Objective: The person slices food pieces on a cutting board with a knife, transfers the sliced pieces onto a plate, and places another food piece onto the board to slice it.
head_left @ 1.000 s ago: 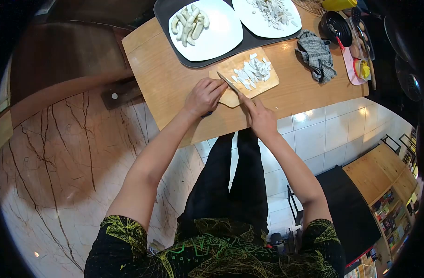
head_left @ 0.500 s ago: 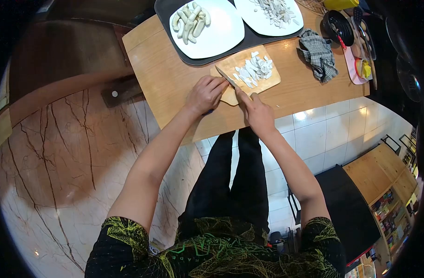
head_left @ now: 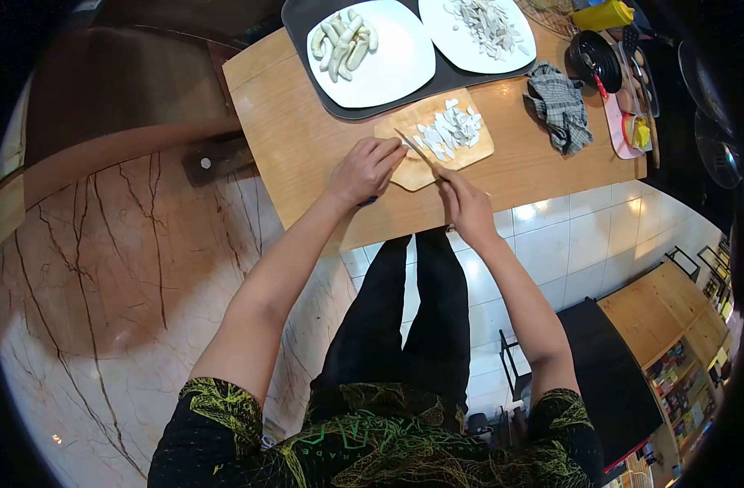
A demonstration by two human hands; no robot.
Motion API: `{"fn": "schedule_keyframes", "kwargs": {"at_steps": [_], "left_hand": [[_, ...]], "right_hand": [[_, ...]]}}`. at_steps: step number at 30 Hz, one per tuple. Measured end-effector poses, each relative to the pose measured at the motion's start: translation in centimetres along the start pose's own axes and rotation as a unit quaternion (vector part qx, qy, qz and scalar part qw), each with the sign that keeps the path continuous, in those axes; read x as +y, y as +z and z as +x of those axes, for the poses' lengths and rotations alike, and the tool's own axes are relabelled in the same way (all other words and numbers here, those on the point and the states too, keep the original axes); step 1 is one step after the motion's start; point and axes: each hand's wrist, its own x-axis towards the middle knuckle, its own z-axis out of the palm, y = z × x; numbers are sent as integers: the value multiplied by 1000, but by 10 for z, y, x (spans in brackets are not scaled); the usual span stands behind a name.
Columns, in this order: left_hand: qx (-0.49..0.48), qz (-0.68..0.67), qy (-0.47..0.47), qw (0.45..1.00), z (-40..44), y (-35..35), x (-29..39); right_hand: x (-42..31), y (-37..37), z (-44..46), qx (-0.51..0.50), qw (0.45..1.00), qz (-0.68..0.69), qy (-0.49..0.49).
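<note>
Standing at the wooden table (head_left: 266,106), you've got a dark tray (head_left: 449,80) along the far side with two white plates on it. Left plate (head_left: 396,77): a pile of whole, pale, finger-shaped pieces (head_left: 343,45) toward its left half. Nearer you, your left hand (head_left: 366,169) is at the left edge of the cutting board (head_left: 413,177), fingers bunched and fingertips just beside the blade; can't tell how much of a piece is pinched under them, only a bit of white shows at the tips. Knife (head_left: 419,150) lies diagonally over the board, tip pointing away from you and left. White slices (head_left: 452,130) sit loose on the board, right of the blade, some overlapping. Right plate (head_left: 439,41), also on the tray: more cut slices (head_left: 490,28), heaped mostly toward its right side. Your right hand (head_left: 469,210) is closed on the knife handle near the board's front edge, forefinger side toward the blade. Farther right on the table: crumpled checked cloth (head_left: 561,106), then black bowl (head_left: 591,53), yellow bottle (head_left: 604,16) beyond it, and a pink board (head_left: 624,145) at the right end with a red-rimmed container (head_left: 632,130) on it.
</note>
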Motion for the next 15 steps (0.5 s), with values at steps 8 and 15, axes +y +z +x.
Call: {"fn": "schedule_keyframes", "kwargs": {"at_steps": [8, 15], "left_hand": [[-6, -30, -15, 999, 1, 0, 0], [-1, -31, -11, 999, 2, 1, -1]], "right_hand": [[5, -9, -23, -10, 997, -75, 7], [8, -6, -47, -38, 991, -128, 20]]}}
